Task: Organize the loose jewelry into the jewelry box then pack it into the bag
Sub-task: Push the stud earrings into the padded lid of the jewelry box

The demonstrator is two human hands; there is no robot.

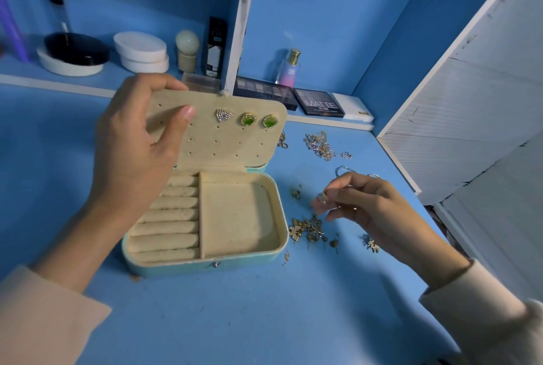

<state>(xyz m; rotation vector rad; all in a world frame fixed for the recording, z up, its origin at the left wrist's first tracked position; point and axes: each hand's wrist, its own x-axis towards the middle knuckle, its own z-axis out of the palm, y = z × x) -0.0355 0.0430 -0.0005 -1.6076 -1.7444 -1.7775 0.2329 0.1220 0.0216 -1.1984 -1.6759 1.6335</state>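
Observation:
A mint jewelry box (pixel 205 266) with beige lining lies open on the blue desk. Its lid panel (pixel 223 144) stands upright and carries a triangular stud (pixel 224 115) and two green earrings (pixel 258 121). My left hand (pixel 138 141) grips the lid's upper left corner, thumb on its front. My right hand (pixel 361 206) hovers to the right of the box and pinches a small silver earring (pixel 321 196) at its fingertips. Loose gold pieces (pixel 308 229) lie under that hand. The box's ring rolls (pixel 170 217) and square compartment (pixel 238 217) hold nothing.
A tangle of chains (pixel 321 145) lies behind the right hand, with silver hoops (pixel 342 170) nearby. Eyeshadow palettes (pixel 293 96), a perfume bottle (pixel 289 68) and round white containers (pixel 141 51) sit on the back ledge and shelf. A white cabinet panel (pixel 470 118) borders the desk's right.

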